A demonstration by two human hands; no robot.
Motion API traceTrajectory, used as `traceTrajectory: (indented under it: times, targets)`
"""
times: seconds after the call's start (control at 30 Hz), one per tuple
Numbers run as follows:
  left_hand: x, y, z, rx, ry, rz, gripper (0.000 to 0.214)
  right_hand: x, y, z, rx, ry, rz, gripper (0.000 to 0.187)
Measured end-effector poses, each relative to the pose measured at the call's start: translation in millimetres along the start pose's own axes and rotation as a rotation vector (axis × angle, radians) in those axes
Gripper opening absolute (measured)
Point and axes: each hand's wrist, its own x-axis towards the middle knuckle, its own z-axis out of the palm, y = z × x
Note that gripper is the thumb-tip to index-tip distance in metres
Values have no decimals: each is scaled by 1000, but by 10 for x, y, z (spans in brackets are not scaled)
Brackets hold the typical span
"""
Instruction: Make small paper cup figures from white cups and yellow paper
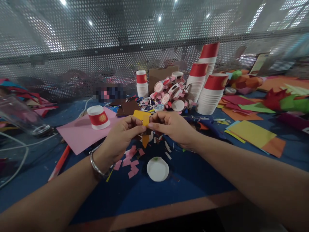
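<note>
The left hand [125,131] and right hand [172,126] pinch a thin, flat yellow paper strip [145,121], up past the round white disc [157,169]. It looks like bending; the next move probably needs gentle fingers. Square-ish pink scraps [133,171] lie left of the disc, smooth red-and-white cups [212,93] far behind.

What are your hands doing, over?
Left hand, right hand: both pinching yellow paper strip. Pink scraps, white round piece close by on blue table.
</note>
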Motion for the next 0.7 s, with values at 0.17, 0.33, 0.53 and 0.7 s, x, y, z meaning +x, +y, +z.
traceTrajectory:
  times: [0.17,0.33,0.53,0.7]
  targets:
    - [19,-4,14,-37,32,21,32,15,20,-14,10,2,-5,15]
    - [29,-19,23,-43,16,13,35,22,34,-27,-6,3,3,18]
    - [27,-36,7,5,-36,-27,33,31,47,-28,-22,-8,-10,17]
    - [15,-32,-14,49,-56,-25,30,33,32,-24,-38,2,-15,16]
